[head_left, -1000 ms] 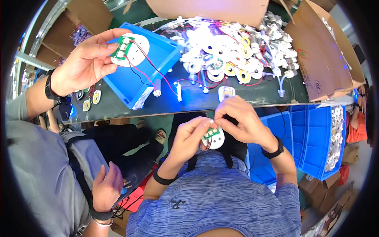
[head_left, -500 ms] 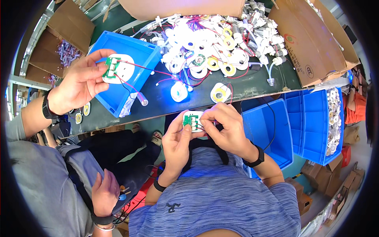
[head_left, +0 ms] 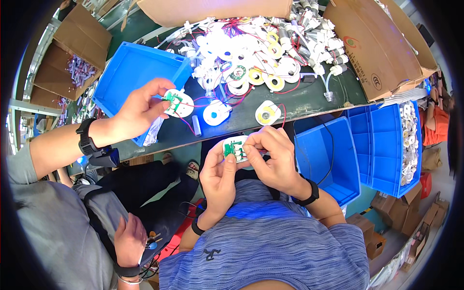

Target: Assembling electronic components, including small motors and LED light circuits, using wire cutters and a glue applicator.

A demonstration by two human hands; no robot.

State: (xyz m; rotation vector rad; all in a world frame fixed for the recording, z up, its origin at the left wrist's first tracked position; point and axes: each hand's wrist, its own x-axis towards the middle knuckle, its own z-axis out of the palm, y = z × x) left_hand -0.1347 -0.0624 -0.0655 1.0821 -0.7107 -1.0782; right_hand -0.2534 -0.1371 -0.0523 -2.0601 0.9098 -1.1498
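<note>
While in left hand [head_left: 217, 174], green board [head_left: 229, 148] by right hand [head_left: 273, 155].

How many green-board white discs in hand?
2. One disc in the wearer's left hand, right hand at its edge; other disc in the co-worker's upper hand. More may be hidden.

The disc [head_left: 240, 137] is white and carries a green circuit board [head_left: 230, 151] with white blocks; a co-worker's disc [head_left: 185, 103] shows the same white and green. A yellow ring [head_left: 266, 115] sits on another white disc [head_left: 275, 109], beside a red wire [head_left: 284, 113]. The tabletop [head_left: 350, 89] is dark green, the tray [head_left: 133, 70] bright blue, the carton [head_left: 382, 53] brown. The wearer's shirt [head_left: 275, 241] is blue with fine streaks; the co-worker's shirt [head_left: 58, 227] is plain grey.
</note>
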